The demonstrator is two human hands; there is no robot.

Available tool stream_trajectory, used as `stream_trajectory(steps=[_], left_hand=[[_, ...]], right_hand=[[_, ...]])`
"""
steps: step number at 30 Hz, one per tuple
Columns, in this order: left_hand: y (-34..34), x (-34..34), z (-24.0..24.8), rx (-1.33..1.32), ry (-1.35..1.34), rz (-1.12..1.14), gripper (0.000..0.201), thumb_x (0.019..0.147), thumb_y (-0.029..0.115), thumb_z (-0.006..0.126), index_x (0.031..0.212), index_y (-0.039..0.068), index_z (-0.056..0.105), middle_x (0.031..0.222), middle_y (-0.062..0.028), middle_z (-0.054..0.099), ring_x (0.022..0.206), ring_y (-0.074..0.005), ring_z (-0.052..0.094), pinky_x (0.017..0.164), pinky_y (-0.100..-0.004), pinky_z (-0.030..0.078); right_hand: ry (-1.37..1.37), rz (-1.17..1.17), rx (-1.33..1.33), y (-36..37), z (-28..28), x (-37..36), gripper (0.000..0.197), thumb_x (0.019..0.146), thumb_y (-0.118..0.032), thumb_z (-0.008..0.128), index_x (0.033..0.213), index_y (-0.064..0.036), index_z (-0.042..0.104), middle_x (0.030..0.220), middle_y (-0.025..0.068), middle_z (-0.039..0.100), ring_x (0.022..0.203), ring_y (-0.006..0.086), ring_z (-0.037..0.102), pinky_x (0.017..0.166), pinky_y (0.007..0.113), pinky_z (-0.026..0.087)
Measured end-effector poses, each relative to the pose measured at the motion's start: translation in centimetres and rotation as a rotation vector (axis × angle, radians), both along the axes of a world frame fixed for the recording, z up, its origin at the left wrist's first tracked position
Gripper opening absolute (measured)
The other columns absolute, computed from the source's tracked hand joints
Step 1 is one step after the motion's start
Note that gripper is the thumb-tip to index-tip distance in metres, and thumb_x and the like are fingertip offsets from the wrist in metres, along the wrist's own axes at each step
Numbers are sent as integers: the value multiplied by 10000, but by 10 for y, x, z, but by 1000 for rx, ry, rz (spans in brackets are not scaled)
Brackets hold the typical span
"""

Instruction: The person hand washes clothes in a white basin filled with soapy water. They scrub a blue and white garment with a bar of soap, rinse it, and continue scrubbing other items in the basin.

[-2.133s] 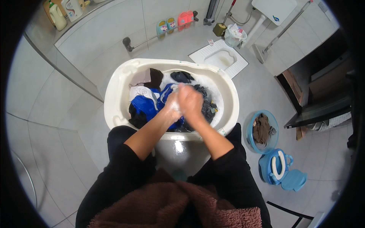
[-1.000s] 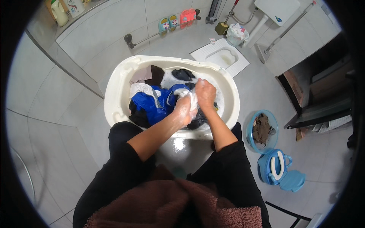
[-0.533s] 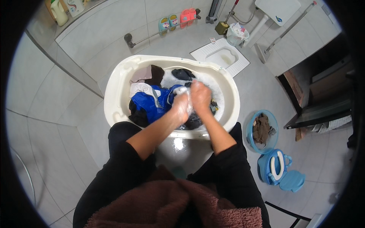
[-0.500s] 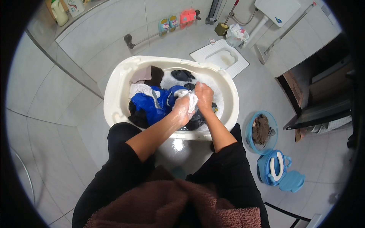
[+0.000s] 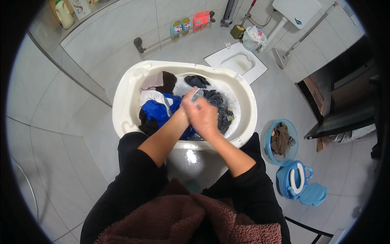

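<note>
My left hand (image 5: 185, 108) and my right hand (image 5: 204, 116) press together over the middle of a cream washing tub (image 5: 122, 104). Both are closed on a pale, whitish piece of cloth (image 5: 197, 94), of which a small part shows above the fingers. The right hand lies across the left, is smeared by motion and hides most of that cloth. Below them is a bright blue garment (image 5: 156, 112), with a white cloth (image 5: 153, 96) on its far side. Dark grey clothes (image 5: 221, 106) lie in suds at the right, and a dark bundle (image 5: 196, 81) sits near the far wall.
Right of the tub stand a clear blue basin (image 5: 295, 140) holding brown cloth and a blue child's potty (image 5: 297, 179). Beyond the tub are a squat toilet (image 5: 239, 62), a waste bin (image 5: 254, 39) and a rail (image 5: 170, 35) with slippers. A dark cabinet (image 5: 345, 93) stands farther right.
My right hand has come down and left over my left hand, which has moved slightly left. The white cloth is now mostly covered. More dark grey clothing shows at the right.
</note>
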State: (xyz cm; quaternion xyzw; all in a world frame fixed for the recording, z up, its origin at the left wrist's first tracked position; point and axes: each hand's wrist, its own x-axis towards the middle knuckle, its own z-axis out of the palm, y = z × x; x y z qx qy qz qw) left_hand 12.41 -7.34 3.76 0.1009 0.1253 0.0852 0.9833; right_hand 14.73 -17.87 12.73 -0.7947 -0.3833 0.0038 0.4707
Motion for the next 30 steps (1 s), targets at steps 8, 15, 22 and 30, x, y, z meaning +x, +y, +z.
stream_trajectory(steps=[8,15,22,30], left_hand=[[-30,-1,4,182,329,108,198,1036,227,442,1063,125,609,910,-11,691,733,-148,672,521,-279,502],[20,-4,5,289,416,-39,248,1005,340,486,931,135,605,808,-54,636,763,-223,626,691,-372,537],[-23,-8,33,123,293,71,259,1044,232,444,1134,63,618,991,-71,696,823,-200,687,651,-302,552],[14,-10,26,-33,28,-14,303,1033,185,405,1143,1,619,1059,-132,702,962,-261,690,863,-391,558]], right_hand=[[-43,-246,-85,14,-47,70,375,938,-326,587,731,-18,645,749,260,654,703,474,642,656,531,516],[-203,132,-174,5,-10,-7,279,922,-302,601,744,-87,599,674,222,653,603,471,639,598,563,532],[486,-155,-20,6,-39,79,348,984,-329,550,871,-32,692,646,165,655,607,331,641,577,441,498],[1561,96,171,-12,8,68,380,986,-405,612,727,-156,488,536,-53,326,411,81,237,405,251,181]])
